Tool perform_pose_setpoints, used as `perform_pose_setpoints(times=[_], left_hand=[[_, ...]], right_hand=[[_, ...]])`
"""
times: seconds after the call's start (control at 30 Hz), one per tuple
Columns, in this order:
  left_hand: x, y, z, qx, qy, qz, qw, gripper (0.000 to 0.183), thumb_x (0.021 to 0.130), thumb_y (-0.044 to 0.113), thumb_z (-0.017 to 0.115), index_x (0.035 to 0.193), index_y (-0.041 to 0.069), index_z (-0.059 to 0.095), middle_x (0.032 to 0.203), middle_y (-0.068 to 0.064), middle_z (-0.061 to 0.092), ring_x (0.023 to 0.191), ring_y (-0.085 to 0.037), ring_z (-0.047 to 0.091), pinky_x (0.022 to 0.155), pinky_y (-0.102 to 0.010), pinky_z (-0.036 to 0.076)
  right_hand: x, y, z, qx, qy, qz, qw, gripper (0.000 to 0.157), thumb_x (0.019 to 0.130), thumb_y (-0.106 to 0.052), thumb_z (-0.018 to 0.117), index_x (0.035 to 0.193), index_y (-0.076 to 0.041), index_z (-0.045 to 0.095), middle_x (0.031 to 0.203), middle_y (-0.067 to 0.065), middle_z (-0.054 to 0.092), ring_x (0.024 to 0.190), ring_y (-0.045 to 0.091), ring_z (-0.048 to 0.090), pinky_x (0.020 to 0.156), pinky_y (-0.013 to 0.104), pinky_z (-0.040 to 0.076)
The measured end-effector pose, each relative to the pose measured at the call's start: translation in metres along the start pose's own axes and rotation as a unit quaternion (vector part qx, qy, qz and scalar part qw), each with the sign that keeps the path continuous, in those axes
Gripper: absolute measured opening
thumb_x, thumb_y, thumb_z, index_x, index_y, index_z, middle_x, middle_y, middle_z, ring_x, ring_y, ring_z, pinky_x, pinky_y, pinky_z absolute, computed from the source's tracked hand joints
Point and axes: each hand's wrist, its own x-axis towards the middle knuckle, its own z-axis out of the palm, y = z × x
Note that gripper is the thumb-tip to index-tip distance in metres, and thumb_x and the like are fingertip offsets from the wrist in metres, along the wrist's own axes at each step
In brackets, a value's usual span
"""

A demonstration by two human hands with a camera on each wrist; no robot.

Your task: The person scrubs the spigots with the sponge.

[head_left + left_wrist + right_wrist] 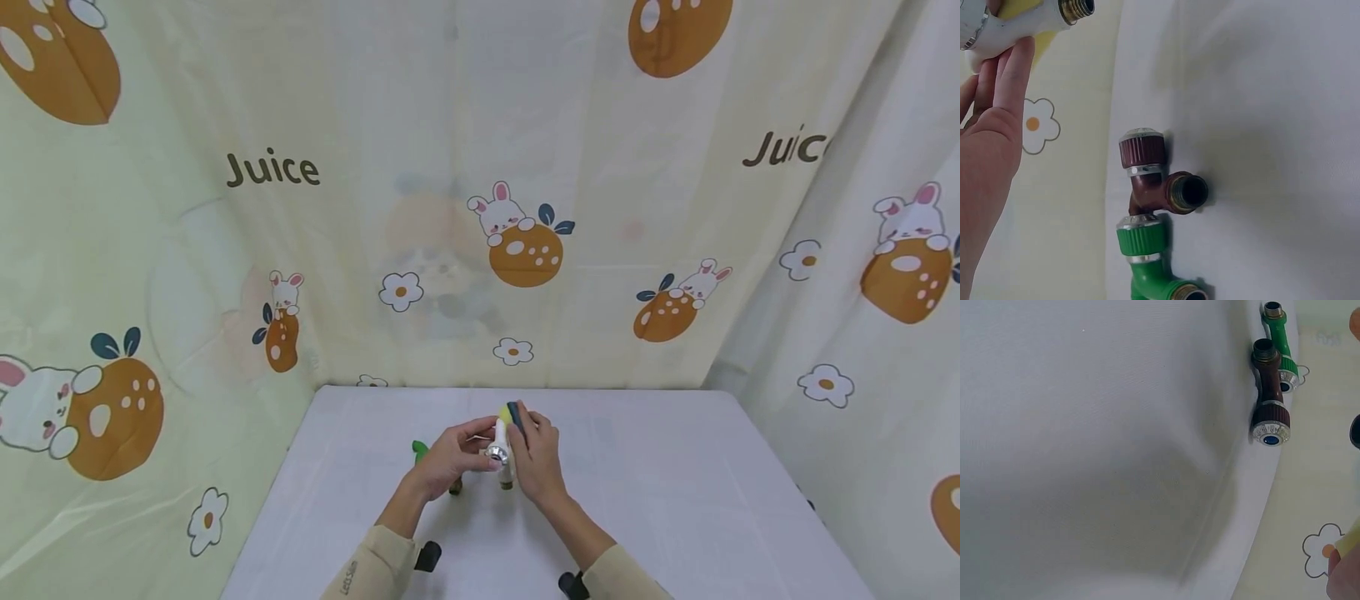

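- I have the left hand (450,454) raised over the tabletop (660,483), its fingers grasping the white valve (1022,28) — the threaded end sticks out past them.
- My right hand (538,454) has its fingers clasped on a sponge (515,414), yellow on one side and dark on the other.
- I see the sponge's yellow side turned toward the white valve's upper end; I cannot tell whether they touch.
- Near the left hand, I make out a brown valve (1150,187) and a green valve (1147,269) lying side by side on the tabletop.
- Behind everything, I view a printed curtain (435,125) — rabbits, oranges, flowers.
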Motion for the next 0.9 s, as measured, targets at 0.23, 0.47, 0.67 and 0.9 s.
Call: perform_pose_setpoints(times=[0.23,0.47,0.67,0.9], left_hand=[[-0.001,0.003,-0.002,-0.029,-0.009,0.015,0.9994,0.078,0.077,0.011,0.080,0.144,0.016,0.041,0.134,-0.012,0.054,0.117,-0.024,0.057,0.088,-0.031,0.052],[0.000,0.005,-0.009,-0.056,0.062,0.017,0.9964,0.088,0.074,0.005,0.082,0.147,0.021,0.035,0.134,-0.012,0.054,0.121,-0.024,0.054,0.092,-0.030,0.050],[0.001,0.001,-0.012,-0.056,0.081,0.029,0.9948,0.084,0.072,0.005,0.083,0.142,0.021,0.040,0.138,-0.014,0.041,0.124,-0.025,0.051,0.090,-0.034,0.052],[0.001,0.002,-0.013,-0.038,0.080,0.065,0.9940,0.087,0.071,0.009,0.085,0.144,0.022,0.040,0.132,-0.014,0.047,0.121,-0.025,0.054,0.091,-0.033,0.051]], right_hand=[[0.002,0.003,-0.005,0.065,0.012,0.033,0.997,0.055,0.101,-0.044,0.042,0.149,-0.019,0.036,0.141,0.012,0.037,0.119,0.027,0.034,0.092,0.047,0.039],[-0.010,-0.010,-0.012,0.135,0.010,-0.042,0.990,0.047,0.099,-0.027,0.048,0.145,-0.033,0.041,0.139,0.002,0.038,0.122,0.022,0.037,0.096,0.050,0.037],[-0.023,-0.023,-0.011,0.130,-0.001,-0.108,0.986,0.051,0.095,-0.020,0.053,0.144,-0.030,0.043,0.141,-0.003,0.038,0.121,0.017,0.036,0.092,0.042,0.041],[-0.029,-0.039,-0.011,0.119,0.004,-0.142,0.983,0.052,0.092,-0.009,0.058,0.143,-0.011,0.046,0.142,0.013,0.039,0.119,0.031,0.036,0.088,0.037,0.038]])
